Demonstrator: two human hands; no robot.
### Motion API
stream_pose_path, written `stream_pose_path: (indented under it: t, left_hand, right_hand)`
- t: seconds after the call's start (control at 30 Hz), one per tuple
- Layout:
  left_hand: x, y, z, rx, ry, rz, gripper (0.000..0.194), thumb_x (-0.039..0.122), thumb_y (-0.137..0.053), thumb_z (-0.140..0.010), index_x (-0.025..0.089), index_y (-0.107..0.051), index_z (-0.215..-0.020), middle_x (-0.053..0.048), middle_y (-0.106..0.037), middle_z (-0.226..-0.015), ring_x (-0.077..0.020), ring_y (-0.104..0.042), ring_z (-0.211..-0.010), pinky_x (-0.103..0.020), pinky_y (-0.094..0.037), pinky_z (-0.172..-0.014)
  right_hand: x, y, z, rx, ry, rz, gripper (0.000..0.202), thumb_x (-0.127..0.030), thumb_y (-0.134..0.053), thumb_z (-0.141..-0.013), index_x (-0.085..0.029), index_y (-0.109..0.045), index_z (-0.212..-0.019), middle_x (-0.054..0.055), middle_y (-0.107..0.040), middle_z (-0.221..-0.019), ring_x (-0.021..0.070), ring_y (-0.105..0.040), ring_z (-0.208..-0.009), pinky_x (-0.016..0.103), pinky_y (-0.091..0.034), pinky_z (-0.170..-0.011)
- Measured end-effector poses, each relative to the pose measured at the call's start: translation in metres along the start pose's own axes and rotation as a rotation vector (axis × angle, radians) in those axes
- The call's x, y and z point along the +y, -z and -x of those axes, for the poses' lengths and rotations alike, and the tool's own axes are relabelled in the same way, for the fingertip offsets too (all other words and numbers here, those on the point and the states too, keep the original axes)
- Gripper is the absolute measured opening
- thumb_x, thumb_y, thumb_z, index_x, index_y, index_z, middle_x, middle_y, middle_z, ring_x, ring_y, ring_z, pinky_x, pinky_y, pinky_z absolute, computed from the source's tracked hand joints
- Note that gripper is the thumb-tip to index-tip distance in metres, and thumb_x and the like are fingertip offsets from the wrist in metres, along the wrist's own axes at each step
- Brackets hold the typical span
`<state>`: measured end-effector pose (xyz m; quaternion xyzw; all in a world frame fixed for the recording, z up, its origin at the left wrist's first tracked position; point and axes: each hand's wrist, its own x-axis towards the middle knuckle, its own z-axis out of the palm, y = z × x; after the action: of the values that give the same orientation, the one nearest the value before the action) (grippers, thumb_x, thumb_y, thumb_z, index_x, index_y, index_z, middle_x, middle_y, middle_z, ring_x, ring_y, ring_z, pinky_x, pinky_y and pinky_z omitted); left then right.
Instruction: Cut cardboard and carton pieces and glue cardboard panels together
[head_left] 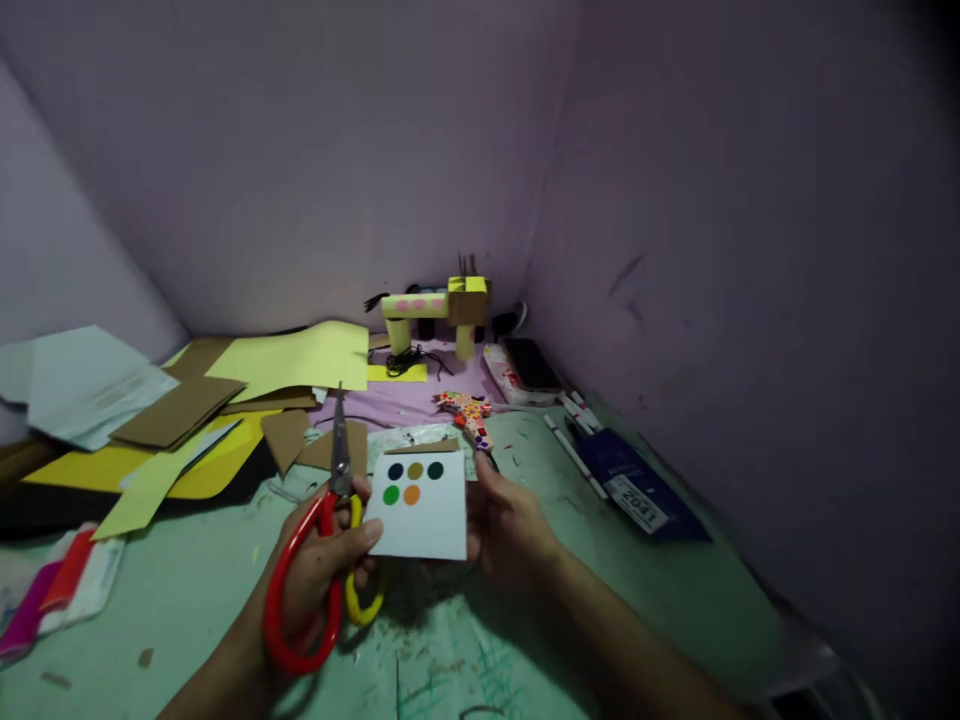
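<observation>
My left hand (pixel 319 560) is closed round a pair of scissors (pixel 341 455) with one red and one yellow handle loop, blades pointing up and away. Its thumb also presses on the lower left corner of a white card (pixel 427 520). Several coloured dots mark the card: dark blue, mustard, dark green, green and orange. At the card's right edge is my right hand (pixel 514 520), thumb raised and apart from the fingers. Some of its fingertips are hidden behind the card, so whether they touch it is unclear. Brown cardboard (pixel 424 447) lies just behind the card.
A yellow paper animal (pixel 416 307) stands at the back. Yellow sheets (pixel 300 355) and cardboard pieces (pixel 180 412) are piled at left. A phone (pixel 532 363), white pens (pixel 576 457) and a blue pouch (pixel 637 480) lie at right. Walls enclose the green tabletop (pixel 202 590).
</observation>
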<state>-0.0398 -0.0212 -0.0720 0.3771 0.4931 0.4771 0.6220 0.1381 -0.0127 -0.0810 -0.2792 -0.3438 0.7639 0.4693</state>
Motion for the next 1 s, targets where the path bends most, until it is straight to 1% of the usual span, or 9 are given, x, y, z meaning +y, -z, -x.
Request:
stream_pose_path:
  t: [0.1, 0.17, 0.27, 0.43, 0.5, 0.6, 0.73, 0.87, 1.0]
  left_hand:
    - [0.001, 0.001, -0.001, 0.027, -0.030, -0.018, 0.048, 0.026, -0.081, -0.054, 0.019, -0.052, -0.092, 0.008, -0.056, -0.056, -0.0059, -0.049, -0.040, -0.013, -0.040, -0.035]
    - [-0.001, 0.003, -0.003, 0.036, -0.056, -0.030, 0.049, 0.026, -0.081, -0.055, 0.020, -0.051, -0.093, 0.008, -0.056, -0.055, -0.0053, -0.048, -0.039, -0.012, -0.040, -0.035]
    - [-0.003, 0.006, -0.006, 0.006, -0.051, -0.056, 0.052, 0.027, -0.082, -0.055, 0.021, -0.050, -0.095, 0.008, -0.055, -0.055, -0.0067, -0.049, -0.040, -0.013, -0.040, -0.036]
    - [-0.004, 0.005, -0.001, 0.020, -0.105, -0.157, 0.047, 0.031, -0.079, -0.060, 0.022, -0.049, -0.094, 0.009, -0.051, -0.060, -0.0074, -0.046, -0.044, -0.017, -0.039, -0.039]
    - [-0.004, -0.001, 0.005, 0.028, -0.170, -0.271, 0.041, 0.033, -0.076, -0.063, 0.023, -0.049, -0.091, 0.008, -0.051, -0.063, -0.0094, -0.047, -0.048, -0.019, -0.040, -0.043]
    - [-0.003, -0.009, 0.015, 0.048, -0.315, -0.499, 0.030, 0.037, -0.070, -0.067, 0.023, -0.052, -0.087, 0.005, -0.053, -0.065, -0.0133, -0.048, -0.056, -0.024, -0.040, -0.052]
    - [-0.001, -0.013, 0.019, 0.069, -0.433, -0.676, 0.024, 0.039, -0.063, -0.071, 0.022, -0.054, -0.086, 0.003, -0.053, -0.065, -0.0141, -0.045, -0.056, -0.026, -0.037, -0.053]
    - [0.000, -0.009, 0.016, -0.009, -0.515, -0.733, 0.020, 0.034, -0.057, -0.074, 0.021, -0.052, -0.088, 0.001, -0.057, -0.074, -0.0151, -0.051, -0.062, -0.026, -0.041, -0.057]
    - [0.003, -0.005, 0.013, -0.056, -0.568, -0.780, 0.017, 0.028, -0.053, -0.077, 0.019, -0.051, -0.091, 0.002, -0.056, -0.071, -0.0146, -0.052, -0.061, -0.026, -0.043, -0.057]
  right_hand:
    - [0.001, 0.002, 0.001, -0.068, -0.093, -0.119, 0.045, -0.050, -0.065, -0.067, -0.011, -0.068, -0.089, 0.011, -0.073, -0.078, 0.0190, -0.065, -0.065, 0.027, -0.048, -0.054]
    - [0.002, 0.002, 0.003, -0.089, -0.071, -0.146, 0.035, -0.041, -0.068, -0.064, -0.010, -0.070, -0.082, 0.010, -0.073, -0.075, 0.0181, -0.064, -0.064, 0.028, -0.048, -0.057]
    - [0.002, 0.003, 0.003, -0.113, -0.029, -0.147, 0.029, -0.035, -0.067, -0.065, -0.010, -0.070, -0.079, 0.011, -0.073, -0.076, 0.0206, -0.064, -0.068, 0.033, -0.050, -0.064]
    - [0.006, 0.007, 0.000, -0.097, -0.058, -0.068, 0.035, -0.030, -0.079, -0.055, -0.012, -0.071, -0.085, 0.009, -0.073, -0.082, 0.0194, -0.066, -0.073, 0.032, -0.050, -0.070]
    - [0.007, 0.005, 0.001, -0.058, -0.061, -0.080, 0.039, -0.029, -0.080, -0.055, -0.012, -0.071, -0.090, 0.009, -0.073, -0.084, 0.0183, -0.066, -0.071, 0.033, -0.050, -0.074]
    - [0.010, 0.000, 0.005, -0.051, -0.019, -0.135, 0.046, -0.025, -0.080, -0.057, -0.014, -0.067, -0.100, 0.008, -0.073, -0.089, 0.0201, -0.068, -0.073, 0.039, -0.050, -0.080]
    - [0.014, -0.001, 0.005, -0.046, 0.011, -0.154, 0.052, -0.022, -0.080, -0.057, -0.015, -0.064, -0.106, 0.009, -0.073, -0.095, 0.0239, -0.068, -0.081, 0.043, -0.050, -0.082]
    - [0.017, 0.000, 0.003, -0.016, 0.014, -0.117, 0.050, -0.019, -0.080, -0.056, -0.014, -0.065, -0.104, 0.010, -0.073, -0.094, 0.0257, -0.068, -0.083, 0.043, -0.050, -0.082]
    - [0.019, -0.003, 0.006, 0.017, 0.019, -0.136, 0.046, -0.021, -0.078, -0.059, -0.015, -0.066, -0.103, 0.009, -0.074, -0.092, 0.0261, -0.068, -0.084, 0.042, -0.050, -0.083]
